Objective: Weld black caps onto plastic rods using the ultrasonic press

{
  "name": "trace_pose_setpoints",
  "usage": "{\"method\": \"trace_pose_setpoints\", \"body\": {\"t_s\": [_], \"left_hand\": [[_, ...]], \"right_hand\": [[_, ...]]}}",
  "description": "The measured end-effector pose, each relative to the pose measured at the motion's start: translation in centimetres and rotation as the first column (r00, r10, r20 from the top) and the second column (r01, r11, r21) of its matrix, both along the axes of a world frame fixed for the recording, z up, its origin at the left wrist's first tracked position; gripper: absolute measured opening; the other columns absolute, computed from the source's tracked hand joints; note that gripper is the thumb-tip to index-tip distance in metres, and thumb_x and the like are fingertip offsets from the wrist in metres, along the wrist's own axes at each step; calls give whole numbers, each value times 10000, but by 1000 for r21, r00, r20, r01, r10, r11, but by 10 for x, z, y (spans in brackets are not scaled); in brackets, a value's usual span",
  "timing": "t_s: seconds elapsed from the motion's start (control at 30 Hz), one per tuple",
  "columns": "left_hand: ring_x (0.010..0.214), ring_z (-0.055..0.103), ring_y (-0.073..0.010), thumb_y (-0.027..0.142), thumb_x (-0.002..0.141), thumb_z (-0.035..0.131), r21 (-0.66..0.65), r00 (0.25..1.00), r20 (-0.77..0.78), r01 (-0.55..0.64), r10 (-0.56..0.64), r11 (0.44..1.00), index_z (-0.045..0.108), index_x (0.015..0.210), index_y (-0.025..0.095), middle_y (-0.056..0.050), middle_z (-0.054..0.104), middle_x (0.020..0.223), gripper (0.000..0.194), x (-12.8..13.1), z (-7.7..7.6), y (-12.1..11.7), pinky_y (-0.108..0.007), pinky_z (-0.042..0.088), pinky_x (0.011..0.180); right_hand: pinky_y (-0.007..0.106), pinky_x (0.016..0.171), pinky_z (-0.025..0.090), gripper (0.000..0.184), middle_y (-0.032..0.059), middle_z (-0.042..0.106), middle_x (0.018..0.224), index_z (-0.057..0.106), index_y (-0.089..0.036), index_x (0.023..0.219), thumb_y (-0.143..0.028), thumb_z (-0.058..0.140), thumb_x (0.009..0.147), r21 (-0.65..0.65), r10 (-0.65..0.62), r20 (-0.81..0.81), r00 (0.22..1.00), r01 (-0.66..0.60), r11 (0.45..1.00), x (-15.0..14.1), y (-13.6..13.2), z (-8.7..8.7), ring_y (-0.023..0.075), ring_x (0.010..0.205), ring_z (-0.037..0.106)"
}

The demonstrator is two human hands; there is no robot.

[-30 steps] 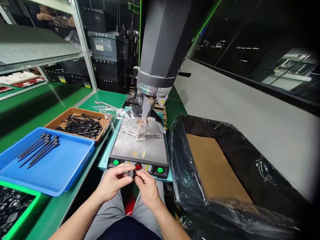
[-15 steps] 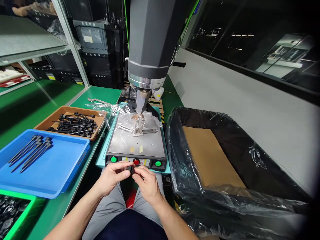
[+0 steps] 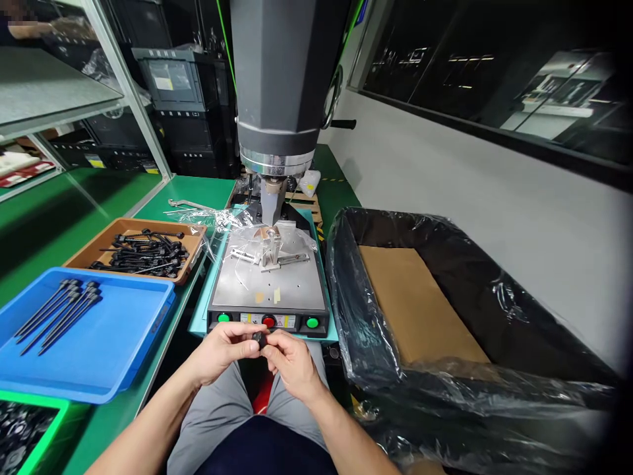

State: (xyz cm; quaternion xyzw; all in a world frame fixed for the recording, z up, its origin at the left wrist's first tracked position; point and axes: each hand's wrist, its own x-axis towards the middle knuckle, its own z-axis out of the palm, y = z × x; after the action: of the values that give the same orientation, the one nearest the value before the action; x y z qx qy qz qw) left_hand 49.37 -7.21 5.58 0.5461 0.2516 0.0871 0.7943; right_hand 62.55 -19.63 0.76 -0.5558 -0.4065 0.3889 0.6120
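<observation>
Between my two hands, over my lap, is a small black plastic part [image 3: 258,340]. The thumb and fingers of my left hand [image 3: 225,349] pinch it from the left. My right hand [image 3: 291,361] grips its right side with closed fingertips. Part of the piece is hidden by the fingers. Just beyond the hands stands a press machine [image 3: 277,79], its pointed horn above a metal fixture [image 3: 270,251] on a steel base plate [image 3: 247,290]. The base front carries two green buttons and a red button [image 3: 268,321].
At left, a blue tray [image 3: 133,303] holds several black rods with heads; a brown tray [image 3: 200,254] behind it holds a pile of similar ones. A green bin [image 3: 59,415] contains small black parts. A plastic-lined box [image 3: 346,316] with cardboard stands at right. A person's arm shows top left.
The camera view has shifted slightly, so the machine and trays sit a little differently in the picture. Both hands stay on the small black part, with only slight finger movement.
</observation>
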Motion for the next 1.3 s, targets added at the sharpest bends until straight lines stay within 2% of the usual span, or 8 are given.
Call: {"method": "trace_pose_setpoints", "body": {"t_s": [0.2, 0.37, 0.53, 0.67, 0.77, 0.97, 1.13, 1.3], "left_hand": [[955, 611, -226, 322, 705, 781, 149, 999, 39, -5, -1, 989, 744, 1018, 186, -93, 704, 1042, 343, 8, -5, 3, -366, 462, 900], [799, 625, -191, 379, 790, 695, 303, 999, 46, -11, -3, 953, 702, 1124, 193, -91, 703, 994, 382, 21, -19, 1, -374, 494, 828], [1141, 561, -243, 386, 900, 539, 668, 997, 77, -67, 21, 741, 656, 1205, 243, -97, 623, 1233, 356, 28, -30, -12, -391, 412, 1021], [1202, 519, -222, 354, 941, 454, 797, 999, 46, -27, -16, 603, 525, 1344, 280, -81, 563, 1319, 416, 28, -39, -19, -371, 395, 1049], [1199, 512, -234, 376, 929, 479, 755, 999, 43, -41, 14, 654, 458, 1393, 278, -82, 550, 1331, 475, 29, -50, -16, -401, 392, 1049], [1177, 525, -267, 455, 848, 604, 372, 976, 149, -206, 161, 905, 257, 1487, 263, -149, 438, 1429, 752, 52, -67, 12, -462, 403, 1020], [1236, 488, -259, 418, 815, 672, 267, 952, 272, -215, 141, 939, -147, 1487, 312, -185, 315, 1498, 1064, 84, -61, 31, -491, 324, 1074], [1255, 472, -258, 382, 790, 702, 252, 913, 342, -316, 222, 914, -230, 1456, 331, -184, 252, 1525, 1147, 109, -43, 35, -467, 383, 1039]], "right_hand": [[223, 462, 414, 262, -39, 515, 526, 605, -171, 789, -426, 632, 844, 11, 54, -265, 963, -53, 999, -2, 3, -8, 91, 448, 479], [200, 447, 340, 336, -13, 551, 704, 597, -176, 1063, -422, 655, 841, 95, 67, -438, 897, -28, 995, -2, 8, -12, 67, 496, 450], [196, 435, 253, 293, -41, 447, 594, 614, -173, 965, -455, 573, 897, 69, 20, -602, 799, 27, 997, 0, 8, -21, 72, 504, 387], [188, 421, 225, 281, -44, 455, 623, 617, -184, 970, -443, 628, 864, 23, -4, -618, 786, 24, 999, 7, 9, -27, 56, 485, 350], [191, 463, 315, 282, -3, 563, 753, 612, -203, 1012, -408, 678, 830, 28, -59, -636, 769, 99, 995, 22, 12, -21, 70, 551, 439], [270, 656, 472, 310, 13, 641, 851, 619, -238, 968, -350, 777, 726, 52, -234, -638, 734, 345, 937, 68, 32, -2, 131, 732, 572], [305, 729, 489, 440, 28, 675, 870, 654, -212, 1001, -407, 818, 642, -6, -322, -551, 770, 383, 924, 93, 59, 2, 154, 795, 601], [248, 636, 437, 475, 59, 706, 937, 649, -195, 1020, -447, 793, 644, -2, -322, -386, 864, 349, 937, 109, 90, 8, 176, 852, 613]]}}
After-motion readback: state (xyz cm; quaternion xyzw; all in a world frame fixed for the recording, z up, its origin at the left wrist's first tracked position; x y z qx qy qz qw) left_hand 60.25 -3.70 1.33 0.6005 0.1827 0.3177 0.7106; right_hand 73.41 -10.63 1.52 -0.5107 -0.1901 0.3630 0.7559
